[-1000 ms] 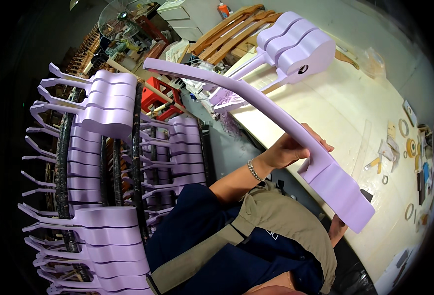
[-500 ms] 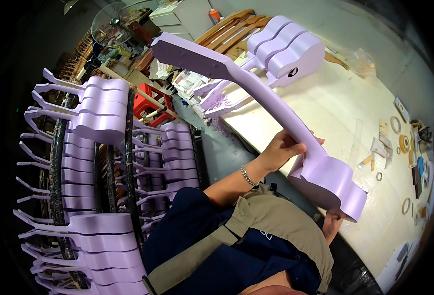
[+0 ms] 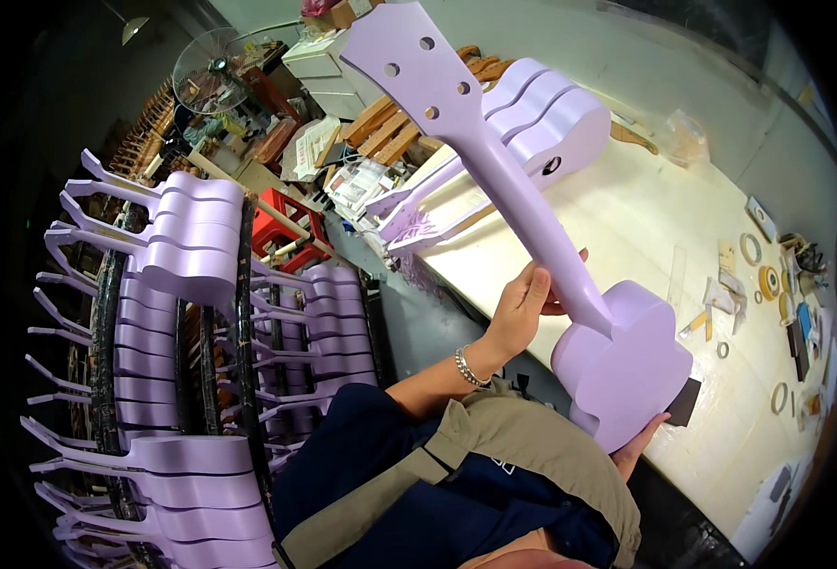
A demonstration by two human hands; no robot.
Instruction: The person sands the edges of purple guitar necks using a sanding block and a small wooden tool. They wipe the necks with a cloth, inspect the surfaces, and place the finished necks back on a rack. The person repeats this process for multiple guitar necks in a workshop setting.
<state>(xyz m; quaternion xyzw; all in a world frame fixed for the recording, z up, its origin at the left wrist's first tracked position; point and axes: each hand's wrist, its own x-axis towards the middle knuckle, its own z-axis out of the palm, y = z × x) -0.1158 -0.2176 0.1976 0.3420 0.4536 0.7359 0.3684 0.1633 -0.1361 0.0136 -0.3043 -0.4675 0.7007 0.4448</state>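
Note:
A lilac ukulele (image 3: 627,365) with no strings is held up in front of me, its back showing and its headstock with several round holes pointing to the upper left. My left hand (image 3: 524,308) is closed around the neck just above the body. At the body's bottom edge, my right hand (image 3: 638,446) grips the rim, its fingers partly hidden underneath. A dark flat piece (image 3: 686,403) like sandpaper sticks out beside the right fingers; whether they hold it or it lies on the table cannot be told.
A pale worktable (image 3: 670,218) bears more lilac ukuleles (image 3: 570,123) at its far end and tape rolls (image 3: 769,282) along its right side. To my left stands a black rack (image 3: 105,360) loaded with lilac ukuleles. A red stool (image 3: 281,228) and a fan (image 3: 217,71) are behind.
The ukulele has been turned so its back and the headstock's flat face toward me, where its side showed before. Both hands keep hold. The dark piece has come into sight.

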